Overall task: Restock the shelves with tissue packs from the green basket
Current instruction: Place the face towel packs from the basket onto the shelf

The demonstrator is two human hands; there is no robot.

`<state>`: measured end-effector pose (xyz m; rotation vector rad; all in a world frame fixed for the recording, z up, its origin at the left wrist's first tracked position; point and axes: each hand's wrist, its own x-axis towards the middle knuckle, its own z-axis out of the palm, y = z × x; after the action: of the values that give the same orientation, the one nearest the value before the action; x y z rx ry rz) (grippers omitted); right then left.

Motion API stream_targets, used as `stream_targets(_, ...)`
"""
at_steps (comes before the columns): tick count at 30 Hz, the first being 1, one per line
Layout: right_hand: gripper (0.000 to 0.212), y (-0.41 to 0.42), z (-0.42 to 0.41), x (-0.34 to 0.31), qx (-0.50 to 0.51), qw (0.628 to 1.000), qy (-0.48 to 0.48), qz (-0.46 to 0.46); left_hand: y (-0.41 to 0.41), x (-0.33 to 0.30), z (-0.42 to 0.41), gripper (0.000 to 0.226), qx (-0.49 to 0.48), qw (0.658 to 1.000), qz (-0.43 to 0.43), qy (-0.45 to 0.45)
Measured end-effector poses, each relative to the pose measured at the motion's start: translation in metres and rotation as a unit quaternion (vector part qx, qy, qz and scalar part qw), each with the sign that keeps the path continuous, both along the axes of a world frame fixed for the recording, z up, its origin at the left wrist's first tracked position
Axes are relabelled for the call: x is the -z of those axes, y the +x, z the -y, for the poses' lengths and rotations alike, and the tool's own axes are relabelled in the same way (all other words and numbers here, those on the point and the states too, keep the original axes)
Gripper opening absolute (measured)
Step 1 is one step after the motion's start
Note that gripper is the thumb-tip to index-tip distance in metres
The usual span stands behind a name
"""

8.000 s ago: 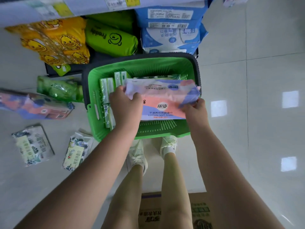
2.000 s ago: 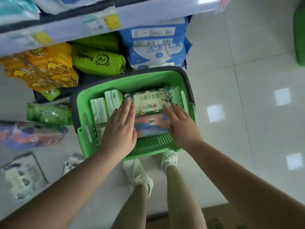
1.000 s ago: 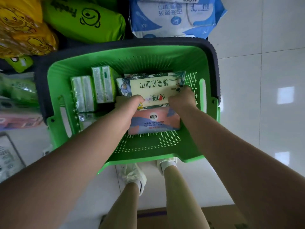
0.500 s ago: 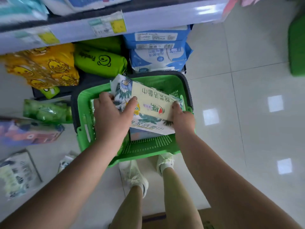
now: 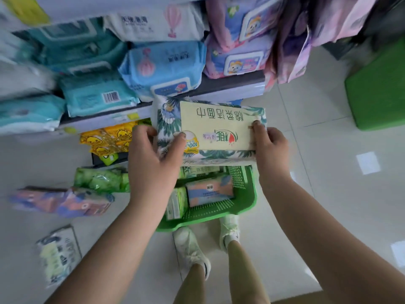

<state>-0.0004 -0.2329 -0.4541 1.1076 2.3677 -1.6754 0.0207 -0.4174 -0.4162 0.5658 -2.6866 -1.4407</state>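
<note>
Because the leaf-printed tissue pack point(image 5: 210, 130) was wide and soft, both hands took it by its short ends above the green basket point(image 5: 245, 200), probably to keep it from sagging. The left hand point(image 5: 153, 159) gripped one end with its thumb curled over the top face, and the right hand point(image 5: 270, 150) pinched the other, fingertips point(image 5: 255, 125) pressed onto the label. Its long axis ran crosswise, parallel to the shelf edge point(image 5: 230, 91) just beyond the basket, with the printed face up and the lettering upside down to the person.

The single head-worn camera looks steeply down, close over the green basket point(image 5: 243, 207) and floor point(image 5: 328, 194).
</note>
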Motion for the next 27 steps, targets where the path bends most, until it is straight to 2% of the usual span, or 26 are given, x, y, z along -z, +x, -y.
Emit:
stream_targets(4,0.031,0.005,0.003,-0.058,-0.005,0.999,0.000,-0.053,0.007,-0.049,0.010,0.041,-0.001,0.999,-0.017,0.033)
stream_targets(7,0.016,0.008,0.007,-0.102,-0.011,0.995,-0.021,-0.094,0.014,-0.079,0.017,0.045,-0.001,0.997,-0.027,0.073)
stream_targets(10,0.034,0.005,0.012,-0.148,-0.029,0.989,-0.029,-0.143,0.018,-0.103,0.021,0.054,-0.014,0.987,-0.034,0.156)
stream_targets(12,0.032,-0.002,0.012,-0.180,-0.047,0.982,0.002,-0.181,0.017,-0.119,0.020,0.064,-0.031,0.978,-0.038,0.205)
stream_targets(14,0.018,-0.013,0.012,-0.211,-0.055,0.973,0.048,-0.219,0.012,-0.132,0.015,0.060,-0.034,0.969,-0.052,0.240)
stream_targets(16,0.014,-0.029,0.011,-0.239,-0.066,0.960,0.094,-0.255,0.001,-0.145,0.010,0.063,-0.034,0.961,-0.066,0.265)
stream_targets(20,0.012,-0.067,0.013,-0.282,-0.096,0.924,0.171,-0.328,-0.025,-0.161,-0.002,0.083,-0.039,0.941,-0.047,0.333)
stream_targets(23,0.018,-0.099,0.021,-0.307,-0.137,0.886,0.235,-0.374,-0.049,-0.165,-0.012,0.079,-0.008,0.921,-0.029,0.387)
stream_targets(25,0.026,-0.118,0.035,-0.319,-0.164,0.844,0.296,-0.417,-0.069,-0.160,-0.020,0.073,0.023,0.901,-0.008,0.434)
stream_targets(27,0.024,-0.138,0.055,-0.327,-0.192,0.797,0.329,-0.468,-0.088,-0.152,-0.029,0.073,0.045,0.869,0.011,0.492)
